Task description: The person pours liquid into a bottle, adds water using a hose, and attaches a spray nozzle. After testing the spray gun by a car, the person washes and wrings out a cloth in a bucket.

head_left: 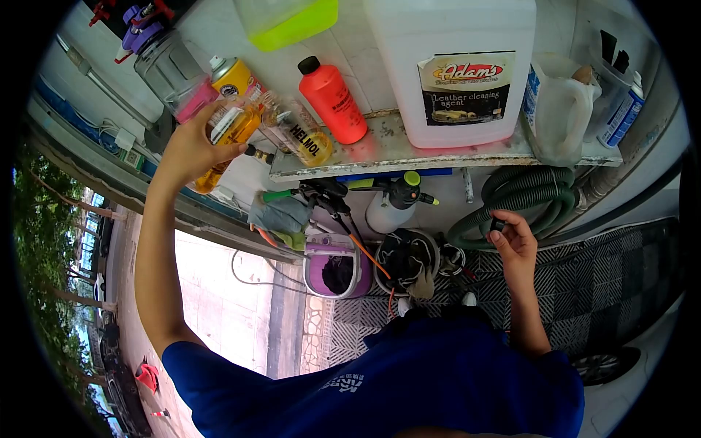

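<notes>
My left hand (191, 146) is wrapped round a clear bottle of amber liquid (237, 125) with a pale label, held tilted at the left end of the shelf. Close beside it stand a clear HELMOL bottle (308, 143) with yellow liquid, a yellow spray can (232, 76) and a clear container with pink liquid (194, 102). Over the floor on the right, my right hand (517, 244) pinches a small black cap (497, 224) between thumb and fingers. The neck of the held bottle is hard to make out.
The shelf (394, 157) also bears a red bottle (333, 101), a large white Adam's jug (456, 124) and a cloudy pitcher (562, 109). Below are a purple bucket (310, 274), a pump sprayer (387, 212) and a coiled green hose (558, 186).
</notes>
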`<state>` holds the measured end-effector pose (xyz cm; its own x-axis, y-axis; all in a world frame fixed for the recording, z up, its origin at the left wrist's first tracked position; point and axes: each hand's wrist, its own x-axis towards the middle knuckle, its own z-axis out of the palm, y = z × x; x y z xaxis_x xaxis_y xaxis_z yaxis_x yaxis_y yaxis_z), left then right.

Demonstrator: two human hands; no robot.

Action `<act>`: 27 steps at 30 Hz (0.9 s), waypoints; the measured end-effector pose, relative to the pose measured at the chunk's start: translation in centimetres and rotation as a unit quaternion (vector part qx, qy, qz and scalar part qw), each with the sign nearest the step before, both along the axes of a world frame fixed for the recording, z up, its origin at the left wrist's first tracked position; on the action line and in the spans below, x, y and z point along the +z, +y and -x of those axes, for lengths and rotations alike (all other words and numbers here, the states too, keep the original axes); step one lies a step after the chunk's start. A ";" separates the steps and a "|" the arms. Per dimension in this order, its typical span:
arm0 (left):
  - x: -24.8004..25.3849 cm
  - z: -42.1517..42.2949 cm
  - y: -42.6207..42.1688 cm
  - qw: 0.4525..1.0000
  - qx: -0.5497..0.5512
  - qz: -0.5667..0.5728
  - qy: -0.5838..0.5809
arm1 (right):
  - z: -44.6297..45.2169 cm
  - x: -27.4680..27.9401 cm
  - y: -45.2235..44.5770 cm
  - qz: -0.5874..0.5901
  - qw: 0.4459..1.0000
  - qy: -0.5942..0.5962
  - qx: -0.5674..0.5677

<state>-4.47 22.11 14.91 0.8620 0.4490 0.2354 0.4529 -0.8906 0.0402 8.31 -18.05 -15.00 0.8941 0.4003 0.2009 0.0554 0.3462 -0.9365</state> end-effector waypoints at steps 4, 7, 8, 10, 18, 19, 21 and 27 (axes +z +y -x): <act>0.1 0.0 0.0 1.000 -0.002 0.002 0.000 | 0.1 0.1 0.1 -0.007 1.000 0.002 0.003; 0.4 -0.1 -0.3 1.000 0.013 0.004 0.014 | 0.1 0.0 0.0 0.001 1.000 -0.009 0.002; 0.4 -0.1 -0.3 1.000 0.013 0.005 0.014 | 0.1 0.0 0.0 -0.002 1.000 -0.008 0.004; 0.4 -0.2 -0.1 1.000 0.011 -0.006 0.017 | 0.1 0.1 0.0 -0.005 1.000 -0.006 0.005; 0.6 -0.2 -0.1 1.000 0.002 -0.015 0.024 | 0.3 -0.2 -0.1 -0.009 1.000 -0.004 0.006; 0.6 -0.2 -0.1 1.000 0.001 -0.007 0.020 | 0.3 -0.3 -0.2 -0.009 1.000 -0.004 0.005; 0.5 -0.2 -0.1 1.000 -0.002 -0.006 0.018 | 0.3 -0.3 -0.2 -0.012 1.000 0.003 0.007; 0.8 -0.3 -0.4 0.999 0.017 -0.008 0.034 | 0.5 -0.5 -0.2 -0.004 1.000 0.003 -0.006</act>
<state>-4.13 21.69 15.75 0.8603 0.4758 0.1830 0.4849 -0.8745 -0.0057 7.80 -18.29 -15.46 0.8997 0.3882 0.1998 0.0548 0.3537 -0.9338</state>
